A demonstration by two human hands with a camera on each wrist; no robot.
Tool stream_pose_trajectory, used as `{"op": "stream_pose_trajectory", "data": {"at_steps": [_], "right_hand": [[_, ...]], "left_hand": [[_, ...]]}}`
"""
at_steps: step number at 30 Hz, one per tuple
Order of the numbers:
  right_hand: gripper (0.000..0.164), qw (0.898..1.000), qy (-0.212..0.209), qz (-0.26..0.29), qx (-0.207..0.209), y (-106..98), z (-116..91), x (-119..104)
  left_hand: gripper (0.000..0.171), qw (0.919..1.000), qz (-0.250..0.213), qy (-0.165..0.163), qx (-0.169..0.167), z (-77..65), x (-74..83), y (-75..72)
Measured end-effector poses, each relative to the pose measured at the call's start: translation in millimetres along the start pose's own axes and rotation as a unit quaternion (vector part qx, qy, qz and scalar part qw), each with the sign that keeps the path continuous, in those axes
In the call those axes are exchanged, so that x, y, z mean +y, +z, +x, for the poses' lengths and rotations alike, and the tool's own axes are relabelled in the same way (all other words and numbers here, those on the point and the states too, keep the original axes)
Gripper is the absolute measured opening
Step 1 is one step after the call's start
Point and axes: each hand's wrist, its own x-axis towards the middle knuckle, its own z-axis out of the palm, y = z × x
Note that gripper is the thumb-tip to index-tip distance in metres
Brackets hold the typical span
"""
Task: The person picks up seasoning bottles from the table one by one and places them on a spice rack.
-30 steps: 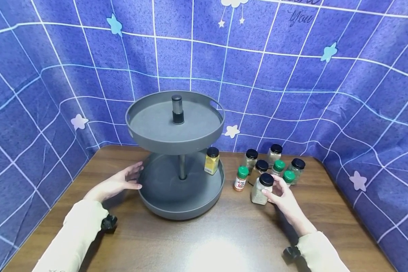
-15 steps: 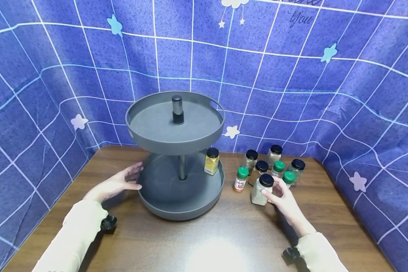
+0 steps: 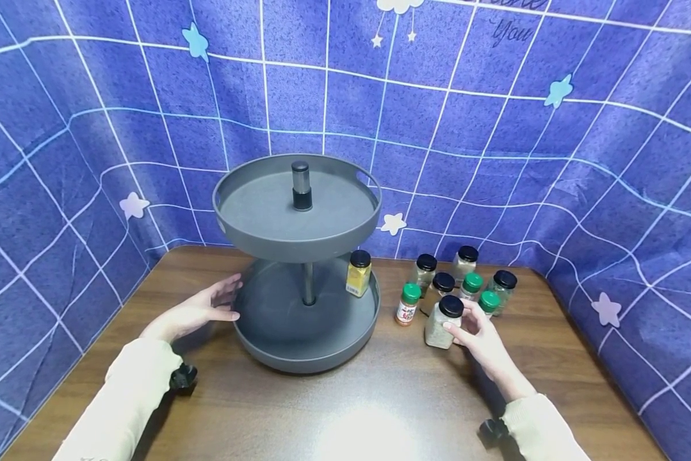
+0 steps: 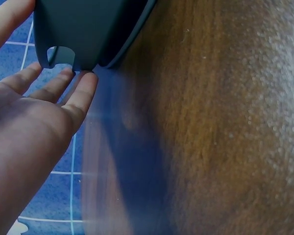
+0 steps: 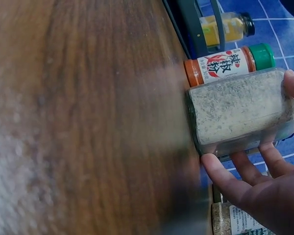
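My right hand (image 3: 482, 336) grips a clear square spice jar (image 3: 440, 328) with a black lid, thumb on one side and fingers on the other. In the right wrist view this jar (image 5: 240, 107) holds a pale speckled powder and stands on the table. A green-capped chili powder bottle (image 3: 406, 306) is just left of it. My left hand (image 3: 192, 312) touches the left rim of a two-tier grey turntable rack (image 3: 305, 366) with fingers extended, holding nothing. On the rack's lower tier stands a yellow spice jar (image 3: 358, 274) with a black lid.
Several other spice jars cluster behind the gripped jar, including a black-lidded one (image 3: 465, 264) and a green-capped one (image 3: 488, 302). The rack's upper tier (image 3: 264, 211) overhangs its lower one. A blue patterned curtain (image 3: 466, 128) borders the wooden table (image 3: 264, 416).
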Motion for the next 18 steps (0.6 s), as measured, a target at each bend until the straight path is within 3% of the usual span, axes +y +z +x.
{"op": "stream_pose_trajectory", "data": {"at_steps": [18], "right_hand": [[0.052,1.0,0.0,0.003,0.006,0.8,0.6,-3.9]], "left_hand": [[0.094,1.0,0.001,-0.008,-0.002,-0.3,1.5,-1.5]]}}
